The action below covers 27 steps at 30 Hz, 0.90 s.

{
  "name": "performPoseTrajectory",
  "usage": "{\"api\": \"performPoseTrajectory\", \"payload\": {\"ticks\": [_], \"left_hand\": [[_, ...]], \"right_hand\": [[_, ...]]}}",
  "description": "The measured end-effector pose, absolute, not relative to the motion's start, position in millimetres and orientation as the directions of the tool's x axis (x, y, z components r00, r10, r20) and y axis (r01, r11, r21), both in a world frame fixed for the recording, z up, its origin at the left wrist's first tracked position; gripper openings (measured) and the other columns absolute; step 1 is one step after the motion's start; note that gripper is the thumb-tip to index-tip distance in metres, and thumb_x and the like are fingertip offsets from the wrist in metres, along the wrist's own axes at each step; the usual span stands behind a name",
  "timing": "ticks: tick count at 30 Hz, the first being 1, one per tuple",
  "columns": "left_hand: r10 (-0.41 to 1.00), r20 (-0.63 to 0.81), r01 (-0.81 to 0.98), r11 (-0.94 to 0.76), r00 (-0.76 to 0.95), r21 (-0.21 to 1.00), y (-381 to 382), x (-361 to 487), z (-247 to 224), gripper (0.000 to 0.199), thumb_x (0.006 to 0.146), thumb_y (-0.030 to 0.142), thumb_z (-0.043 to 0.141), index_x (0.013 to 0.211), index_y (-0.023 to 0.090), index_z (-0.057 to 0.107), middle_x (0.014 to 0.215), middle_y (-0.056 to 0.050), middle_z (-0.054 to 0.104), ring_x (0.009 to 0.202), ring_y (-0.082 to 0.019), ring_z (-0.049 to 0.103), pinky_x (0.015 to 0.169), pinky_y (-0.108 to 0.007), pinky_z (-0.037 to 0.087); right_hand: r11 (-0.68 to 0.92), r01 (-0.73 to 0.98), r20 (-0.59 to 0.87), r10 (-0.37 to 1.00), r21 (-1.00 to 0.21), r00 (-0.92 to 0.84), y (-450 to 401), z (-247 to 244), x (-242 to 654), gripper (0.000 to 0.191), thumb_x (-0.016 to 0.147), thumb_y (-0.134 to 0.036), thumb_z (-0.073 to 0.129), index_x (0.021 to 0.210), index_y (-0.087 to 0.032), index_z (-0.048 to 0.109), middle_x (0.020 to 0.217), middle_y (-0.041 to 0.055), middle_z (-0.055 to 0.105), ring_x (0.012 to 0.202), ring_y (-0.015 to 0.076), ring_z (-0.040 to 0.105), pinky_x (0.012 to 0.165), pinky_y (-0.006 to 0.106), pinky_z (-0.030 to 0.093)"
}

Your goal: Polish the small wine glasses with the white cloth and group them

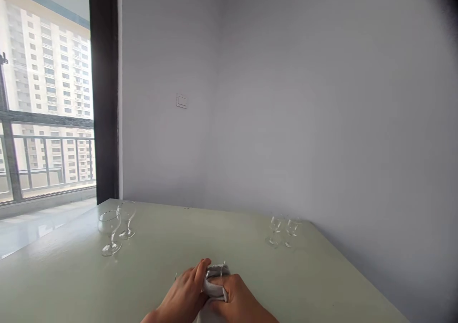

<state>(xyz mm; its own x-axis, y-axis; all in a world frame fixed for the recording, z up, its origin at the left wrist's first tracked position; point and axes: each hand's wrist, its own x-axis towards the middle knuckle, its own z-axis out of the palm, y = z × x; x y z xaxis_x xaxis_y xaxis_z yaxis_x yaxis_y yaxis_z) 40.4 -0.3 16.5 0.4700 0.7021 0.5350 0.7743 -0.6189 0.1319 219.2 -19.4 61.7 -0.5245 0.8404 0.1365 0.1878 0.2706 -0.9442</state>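
Note:
At the near edge of the table, my two hands are together around a stemmed glass (223, 268) and a light grey cloth (214, 292). My left hand (186, 292) is closed around the glass from the left, and most of the glass is hidden behind the fingers. My right hand (239, 298) grips the cloth, which is bunched at the glass's opening; part of this hand seems to reach inside the bowl. A curved clear rim shows above the right hand. The lower end of the cloth hangs between my wrists.
Two large stemmed glasses (110, 230) stand upright at the left of the pale green table (171, 246). Two smaller stemmed glasses (275, 225) are upright at the back right. A grey wall (268, 122) borders the table behind and at right; a window (46, 122) is at left.

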Motion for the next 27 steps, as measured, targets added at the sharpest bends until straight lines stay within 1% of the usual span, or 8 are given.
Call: {"api": "performPoseTrajectory", "payload": {"ticks": [5,10,12,16,19,22,25,27], "left_hand": [[0.645,0.585,0.819,-0.571,0.491,-0.058,-4.5,39.5,42.0,0.064,0.073,0.014,0.059,0.130,0.023,0.031,0.096,-0.004,0.067,0.085,-0.022,0.062,0.087,-0.044,0.044],[0.604,0.621,0.829,-0.541,0.499,-0.140,-5.2,30.7,60.8,0.020,0.085,0.029,0.049,0.103,0.027,0.058,0.070,0.001,0.063,0.070,-0.018,0.057,0.076,-0.038,0.042],[0.704,0.543,0.822,-0.568,0.458,0.043,-3.3,27.0,61.9,0.020,0.086,0.037,0.046,0.093,0.027,0.062,0.064,0.000,0.061,0.065,-0.017,0.054,0.067,-0.033,0.040],[0.896,0.121,0.581,-0.375,0.427,0.723,1.8,23.8,58.3,0.046,0.081,0.059,0.040,0.080,0.020,0.063,0.053,0.003,0.050,0.051,-0.011,0.042,0.054,-0.025,0.034],[0.816,-0.083,0.390,-0.182,0.573,0.903,2.6,27.3,55.1,0.061,0.078,0.068,0.031,0.069,0.015,0.060,0.047,0.003,0.046,0.044,-0.009,0.036,0.048,-0.023,0.032],[0.910,0.115,0.525,-0.329,0.398,0.785,-0.6,33.3,53.9,0.049,0.083,0.057,0.034,0.089,0.018,0.063,0.071,-0.006,0.064,0.065,-0.017,0.054,0.065,-0.031,0.042],[0.789,0.532,0.765,-0.537,0.307,0.356,-4.2,35.3,54.9,0.030,0.086,0.036,0.044,0.110,0.028,0.059,0.090,-0.005,0.067,0.089,-0.022,0.055,0.091,-0.047,0.032],[0.710,0.613,0.806,-0.560,0.346,0.193,-4.8,33.7,56.7,0.028,0.086,0.029,0.044,0.108,0.030,0.061,0.081,-0.004,0.068,0.082,-0.021,0.055,0.088,-0.046,0.034]], "right_hand": [[-0.064,-0.101,-0.020,0.923,-0.993,-0.384,-10.8,56.7,217.3,0.008,0.056,-0.015,0.065,0.064,-0.015,0.064,0.054,-0.0046,0.048,0.051,0.0089,0.039,0.051,0.022,0.029],[-0.262,-0.374,-0.087,0.901,-0.890,-0.425,-6.1,63.1,220.3,0.024,0.053,-0.025,0.074,0.072,-0.014,0.064,0.057,-0.0028,0.050,0.053,0.0099,0.042,0.054,0.023,0.034],[-0.179,-0.240,-0.055,0.893,-0.954,-0.446,-7.9,69.2,225.5,0.021,0.054,-0.022,0.073,0.071,-0.014,0.063,0.054,-0.0053,0.044,0.050,0.0079,0.036,0.051,0.021,0.028],[0.130,0.112,0.041,0.811,-0.985,-0.584,-15.1,90.9,243.6,0.005,0.060,-0.015,0.063,0.059,-0.016,0.059,0.055,-0.0064,0.036,0.052,0.0077,0.030,0.050,0.022,0.021],[0.235,0.202,0.050,0.759,-0.951,-0.649,-15.8,103.8,254.4,0.007,0.059,-0.015,0.064,0.055,-0.017,0.058,0.056,-0.0061,0.038,0.054,0.0085,0.033,0.052,0.022,0.023],[0.105,0.137,0.014,0.837,-0.985,-0.546,-7.9,101.2,252.8,0.008,0.058,-0.020,0.068,0.064,-0.016,0.065,0.055,-0.0053,0.045,0.053,0.0093,0.039,0.053,0.022,0.028],[-0.127,-0.135,-0.059,0.904,-0.983,-0.424,0.4,91.2,241.5,0.021,0.056,-0.025,0.073,0.072,-0.014,0.067,0.058,-0.0025,0.052,0.054,0.0107,0.045,0.055,0.024,0.034],[-0.174,-0.242,-0.065,0.913,-0.954,-0.402,0.8,89.3,236.2,0.022,0.055,-0.026,0.074,0.072,-0.014,0.066,0.057,-0.0023,0.052,0.054,0.0106,0.045,0.054,0.023,0.034]]}}
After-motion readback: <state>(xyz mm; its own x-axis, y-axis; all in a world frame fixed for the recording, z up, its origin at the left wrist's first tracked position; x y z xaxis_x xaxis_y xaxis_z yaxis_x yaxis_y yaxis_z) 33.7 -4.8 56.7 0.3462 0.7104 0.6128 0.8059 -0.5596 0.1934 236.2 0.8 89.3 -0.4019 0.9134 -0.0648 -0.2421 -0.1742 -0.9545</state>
